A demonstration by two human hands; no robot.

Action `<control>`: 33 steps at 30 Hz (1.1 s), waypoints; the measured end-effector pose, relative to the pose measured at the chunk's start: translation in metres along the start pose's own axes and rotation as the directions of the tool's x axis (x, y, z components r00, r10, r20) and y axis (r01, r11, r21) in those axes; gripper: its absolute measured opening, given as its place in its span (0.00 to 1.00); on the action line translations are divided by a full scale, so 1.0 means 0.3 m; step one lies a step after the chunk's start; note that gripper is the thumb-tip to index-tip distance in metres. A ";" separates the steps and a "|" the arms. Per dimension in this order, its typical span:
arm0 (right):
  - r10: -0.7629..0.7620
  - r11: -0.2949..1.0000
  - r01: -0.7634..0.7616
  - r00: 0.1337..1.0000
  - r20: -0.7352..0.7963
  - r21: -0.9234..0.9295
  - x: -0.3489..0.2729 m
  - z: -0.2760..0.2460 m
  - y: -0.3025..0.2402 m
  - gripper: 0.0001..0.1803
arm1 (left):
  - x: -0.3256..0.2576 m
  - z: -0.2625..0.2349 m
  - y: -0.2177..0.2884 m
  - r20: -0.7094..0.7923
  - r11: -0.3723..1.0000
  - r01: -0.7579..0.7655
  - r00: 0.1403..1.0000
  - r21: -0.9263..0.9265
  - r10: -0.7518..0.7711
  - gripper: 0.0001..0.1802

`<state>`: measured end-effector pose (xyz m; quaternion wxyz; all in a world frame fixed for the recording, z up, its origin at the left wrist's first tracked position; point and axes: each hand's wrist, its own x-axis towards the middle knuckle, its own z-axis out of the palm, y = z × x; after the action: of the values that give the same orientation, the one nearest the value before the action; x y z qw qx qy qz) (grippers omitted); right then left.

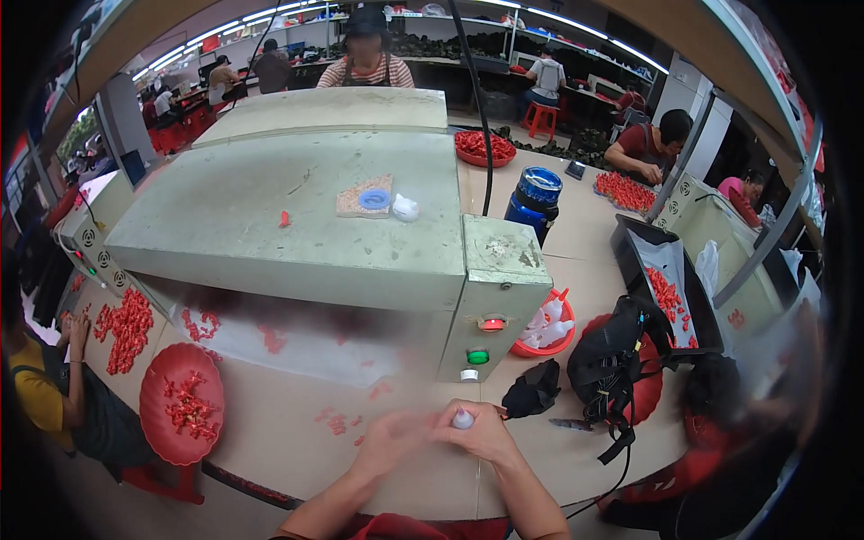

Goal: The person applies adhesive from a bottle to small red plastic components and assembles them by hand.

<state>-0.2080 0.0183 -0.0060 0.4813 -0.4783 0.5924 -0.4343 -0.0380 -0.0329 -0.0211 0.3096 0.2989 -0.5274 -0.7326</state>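
Head view, looking down: I am sitting at the near edge of a pale tabletop [423, 468], with both forearms coming up from the lower edge of the picture and meeting just in front of me.

My right hand [486, 434] is curling around a small white bottle [463, 418], pinching it between thumb and fingers. Its rounded white end is showing above my fingers and pointing away from me, so its long axis is running roughly upright, tipped slightly toward the machine ahead. The rest of the bottle is hidden inside my grip.

My left hand [389, 441] is blurring with motion just beside the bottle, on its left. Its fingers are loosely bent and partly open; I cannot tell whether they are touching the bottle or holding anything. The right hand is plainly the nearer one, since it is carrying the bottle.

Straight ahead, a large grey-green machine housing [297, 225] is sitting across the middle of the tabletop, with a red lamp [491, 324] and a green button [478, 357] on its near right corner. A red tray of small red pieces [183, 402] is resting toward the left edge. A red bowl of white bottles [545, 328] and a black bag [612, 360] are lying to my right.
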 end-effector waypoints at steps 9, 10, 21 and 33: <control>-0.019 0.999 0.017 0.999 -0.048 -0.038 -0.006 0.008 -0.007 0.08 | 0.000 0.013 0.022 -0.023 0.995 0.051 0.998 -0.080 -0.053 0.14; 0.002 0.999 -0.004 0.998 -0.061 -0.034 -0.004 0.006 -0.012 0.08 | 0.003 0.015 0.022 -0.022 0.996 0.047 0.999 -0.079 -0.049 0.14; -0.065 0.997 0.062 0.995 -0.075 -0.043 -0.002 0.013 -0.006 0.07 | 0.010 0.013 0.018 -0.026 0.980 0.042 0.999 -0.195 -0.048 0.14; -0.319 0.928 0.276 0.936 -0.149 -0.250 -0.095 0.001 -0.045 0.08 | 0.008 -0.061 -0.032 0.249 0.665 0.305 0.951 -0.682 -0.181 0.19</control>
<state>-0.2036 0.0441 0.0116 0.2945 -0.5716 0.6006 -0.4753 -0.0266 -0.0431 -0.0353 0.2569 0.1636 -0.1807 -0.9352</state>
